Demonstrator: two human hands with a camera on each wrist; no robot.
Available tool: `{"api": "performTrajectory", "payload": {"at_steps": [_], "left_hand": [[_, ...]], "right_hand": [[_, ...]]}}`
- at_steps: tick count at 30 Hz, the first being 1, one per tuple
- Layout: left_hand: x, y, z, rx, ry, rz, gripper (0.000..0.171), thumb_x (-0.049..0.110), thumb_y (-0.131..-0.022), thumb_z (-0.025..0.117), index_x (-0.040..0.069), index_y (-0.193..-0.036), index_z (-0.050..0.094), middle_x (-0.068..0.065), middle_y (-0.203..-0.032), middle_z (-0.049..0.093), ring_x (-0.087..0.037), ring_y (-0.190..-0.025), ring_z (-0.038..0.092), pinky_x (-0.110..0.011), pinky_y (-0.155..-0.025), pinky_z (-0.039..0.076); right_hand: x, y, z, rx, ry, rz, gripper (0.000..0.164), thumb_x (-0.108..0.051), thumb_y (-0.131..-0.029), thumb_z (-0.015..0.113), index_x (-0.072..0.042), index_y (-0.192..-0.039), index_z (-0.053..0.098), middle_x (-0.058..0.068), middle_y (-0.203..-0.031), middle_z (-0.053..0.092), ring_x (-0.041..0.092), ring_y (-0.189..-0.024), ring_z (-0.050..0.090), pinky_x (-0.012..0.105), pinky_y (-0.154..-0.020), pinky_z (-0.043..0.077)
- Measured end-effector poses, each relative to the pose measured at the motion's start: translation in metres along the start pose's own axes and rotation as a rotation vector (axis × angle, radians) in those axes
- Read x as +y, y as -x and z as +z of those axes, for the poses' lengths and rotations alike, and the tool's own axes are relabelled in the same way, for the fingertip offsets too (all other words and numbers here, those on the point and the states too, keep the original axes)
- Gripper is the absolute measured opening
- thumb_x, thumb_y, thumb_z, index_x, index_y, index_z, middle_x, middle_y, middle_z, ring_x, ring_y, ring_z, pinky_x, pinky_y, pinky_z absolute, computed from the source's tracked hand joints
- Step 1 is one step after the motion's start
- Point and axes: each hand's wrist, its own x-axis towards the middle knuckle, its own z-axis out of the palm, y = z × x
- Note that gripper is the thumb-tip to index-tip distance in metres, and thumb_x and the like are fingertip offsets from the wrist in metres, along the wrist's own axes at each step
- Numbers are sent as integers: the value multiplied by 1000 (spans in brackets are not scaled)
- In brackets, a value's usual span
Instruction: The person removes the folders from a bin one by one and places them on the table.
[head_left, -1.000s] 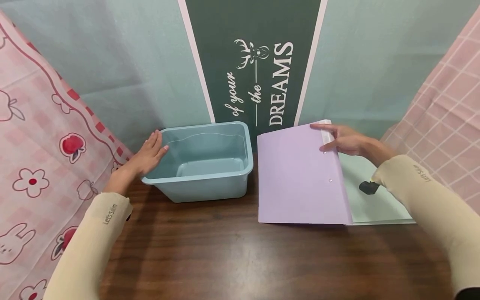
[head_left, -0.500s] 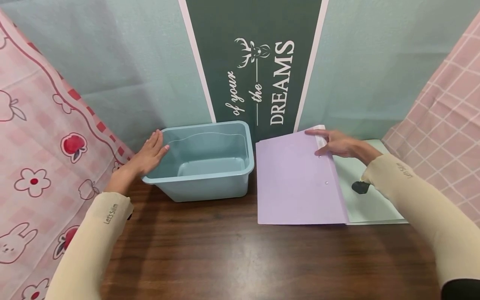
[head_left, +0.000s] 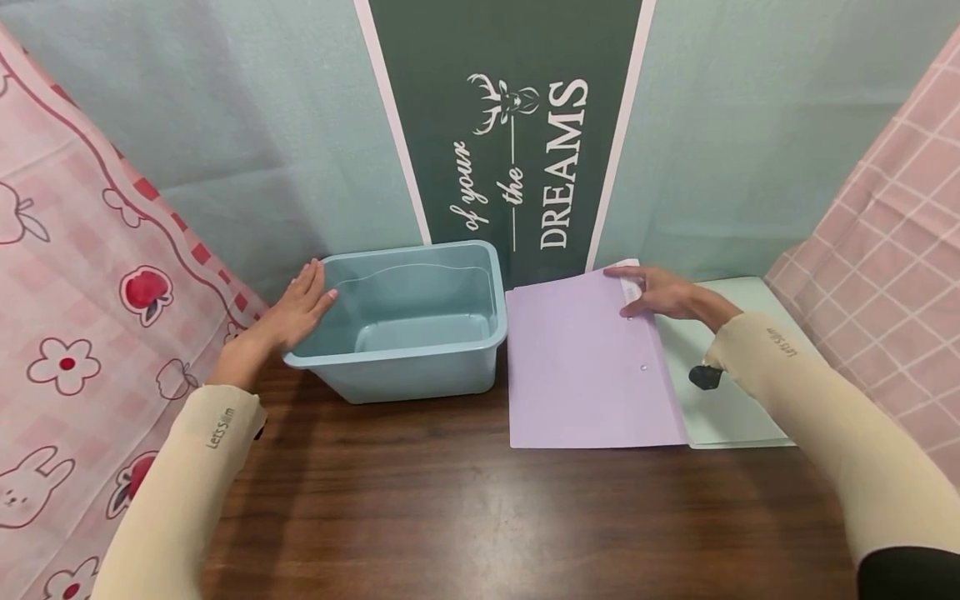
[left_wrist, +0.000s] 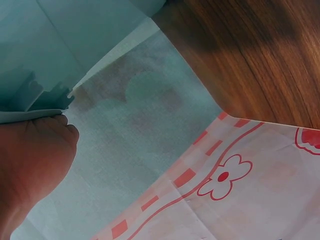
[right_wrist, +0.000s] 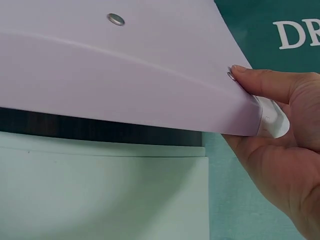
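Observation:
In the head view, my left hand (head_left: 296, 312) rests on the left end of a light blue plastic tub (head_left: 397, 396), fingers straight along the rim. The left wrist view shows part of that hand (left_wrist: 37, 155) just under the tub's rim. My right hand (head_left: 667, 296) pinches the spine edge of a lilac file folder (head_left: 577, 367) near its far corner. Close up in the right wrist view, the thumb lies on top beside a metal rivet (right_wrist: 116, 19), and other fingers are hidden beneath. A pale green folder (head_left: 738, 412) lies right of the lilac one, partly under my forearm.
The brown wooden table (head_left: 480, 517) runs in front of the tub and folders. A blue-green cloth backdrop (head_left: 720, 125) with a dark lettered band stands behind. Pink patterned cloth (head_left: 82, 275) closes the left side, pink checked cloth (head_left: 892, 275) the right.
My right hand has moved left and slightly toward me with the lilac folder, whose left edge now reaches the tub's right side. More of the pale green folder shows. The left hand stayed put.

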Motion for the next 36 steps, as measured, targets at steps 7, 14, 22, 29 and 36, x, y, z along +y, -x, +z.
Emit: {"api": "performTrajectory", "payload": {"at_steps": [7, 14, 22, 29, 36], "left_hand": [[3, 0, 1, -6, 12, 0, 80, 49, -116, 20, -2, -163, -20, -21, -172, -26, -39, -160, -21, -57, -129, -10], [6, 0, 0, -6, 13, 5, 79, 47, -117, 20, -3, -163, -18, -22, -172, -25, -40, -160, -21, -58, -129, -9], [9, 1, -2, -11, 12, 6, 80, 47, -117, 22, -5, -163, -17, -25, -172, -23, -44, -160, -19, -61, -128, -8], [8, 1, -2, -11, 10, 10, 79, 45, -117, 23, -5, -163, -17, -24, -172, -23, -44, -160, -19, -60, -128, -9], [6, -1, -3, -24, 23, 6, 78, 45, -117, 21, -4, -162, -20, -23, -172, -26, -43, -160, -21, -59, -128, -11]], "right_hand": [[9, -6, 1, 47, 71, 6, 91, -4, -89, 84, -11, -166, 35, 30, -172, 17, 57, -151, 22, 74, -118, 27], [20, -16, 6, 88, 121, 18, 95, -8, -88, 86, -9, -166, 33, 35, -167, 25, 57, -144, 33, 73, -118, 30], [28, -18, 10, 99, 150, 20, 99, -9, -89, 86, -7, -168, 26, 37, -166, 25, 57, -141, 39, 70, -116, 35], [36, -23, 15, 140, 204, 52, 98, -15, -90, 86, -6, -168, 26, 41, -157, 38, 57, -140, 45, 69, -116, 38], [38, -26, 18, 172, 256, 66, 99, -19, -90, 87, -2, -166, 27, 42, -153, 42, 59, -141, 45, 69, -115, 39]]}}
